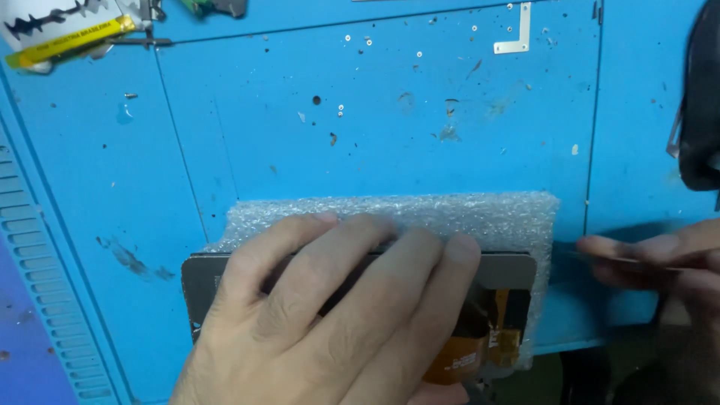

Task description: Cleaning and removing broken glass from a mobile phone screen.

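On the blue mat (375, 112), I am pressing my left hand (330, 315), fingers spread flat, onto a dark panel (506, 271) lying on bubble wrap (450, 214), while my right hand (660, 262) is pinching a thin tool (600, 257) just beside it.

A metal bracket (514, 34) and loose screws (340, 109) lie on the blue mat (375, 112).

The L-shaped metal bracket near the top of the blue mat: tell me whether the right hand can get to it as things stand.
Probably yes. The right hand hovers at the mat's right edge, pinching a thin tool, and the blue mat between it and the L-shaped bracket holds only tiny screws. The left hand rests lower, on the flat panel.
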